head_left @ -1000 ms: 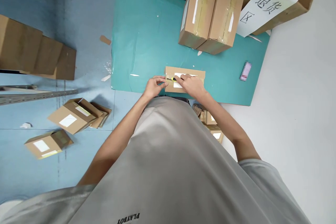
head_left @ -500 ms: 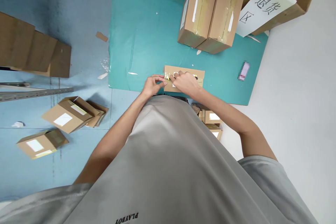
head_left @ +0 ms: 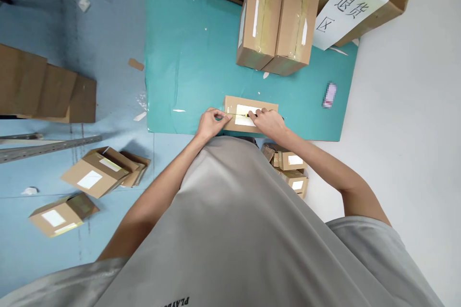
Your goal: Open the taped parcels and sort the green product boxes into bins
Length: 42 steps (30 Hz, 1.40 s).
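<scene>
A small cardboard box (head_left: 233, 103) with a white label (head_left: 242, 120) lies near the front edge of the green table. My left hand (head_left: 212, 123) is closed at the box's left end, thumb and fingers gripping its edge. Over the right half of the box, my right hand (head_left: 269, 123) is wrapped round a utility knife (head_left: 249, 115). The knife is black and yellow, its thin blade pointing left along the box top towards my left hand. Most of the handle is hidden under my fingers.
Two taped cartons (head_left: 260, 24) stand side by side on the green table (head_left: 187, 57). A large open carton with a handwritten sheet (head_left: 340, 12) is behind them. A pixelated item (head_left: 329, 95) lies at right. Several boxes (head_left: 91, 172) sit on the floor at left.
My right hand and the knife have moved right along the box, baring more of the label and the blade. My left hand stays at the left end. The view has shifted slightly.
</scene>
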{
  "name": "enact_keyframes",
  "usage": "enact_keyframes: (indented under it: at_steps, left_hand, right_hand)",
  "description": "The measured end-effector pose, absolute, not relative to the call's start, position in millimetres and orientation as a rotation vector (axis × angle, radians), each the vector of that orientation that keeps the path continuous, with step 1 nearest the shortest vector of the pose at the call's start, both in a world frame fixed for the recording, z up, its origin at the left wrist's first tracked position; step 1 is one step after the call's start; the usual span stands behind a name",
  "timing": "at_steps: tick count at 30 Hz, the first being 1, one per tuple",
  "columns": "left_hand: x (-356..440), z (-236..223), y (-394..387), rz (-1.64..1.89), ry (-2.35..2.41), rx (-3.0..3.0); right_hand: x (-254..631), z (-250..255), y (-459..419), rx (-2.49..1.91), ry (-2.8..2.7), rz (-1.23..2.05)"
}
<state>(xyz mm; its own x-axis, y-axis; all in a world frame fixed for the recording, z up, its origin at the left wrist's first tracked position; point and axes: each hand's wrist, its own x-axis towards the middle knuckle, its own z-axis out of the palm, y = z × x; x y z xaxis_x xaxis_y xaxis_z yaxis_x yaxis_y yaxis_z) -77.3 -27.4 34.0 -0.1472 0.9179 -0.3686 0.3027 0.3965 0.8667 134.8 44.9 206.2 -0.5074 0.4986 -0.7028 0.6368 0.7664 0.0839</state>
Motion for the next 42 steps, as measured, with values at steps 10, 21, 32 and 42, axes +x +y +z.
enact_keyframes:
  at_steps: [10,21,32,42]
  left_hand:
    - [-98.0,28.6,-22.1,0.948,1.722,0.865]
    - [-139.8,37.6,-28.2,0.947,1.892,0.676]
    - [-173.7,28.0,-29.9,0.923,1.901,0.596]
    - [-80.5,-2.6,12.4,0.544,1.530,0.949]
  right_hand:
    - [227.2,210.8,45.4,1.035,2.098,-0.209]
    - [320.5,162.3,30.3,2.100,2.012,-0.619]
    - [173.4,62.5,-11.9,2.780,0.979,-2.269]
    - [232.0,153.8,10.5,2.916,1.681,-1.317]
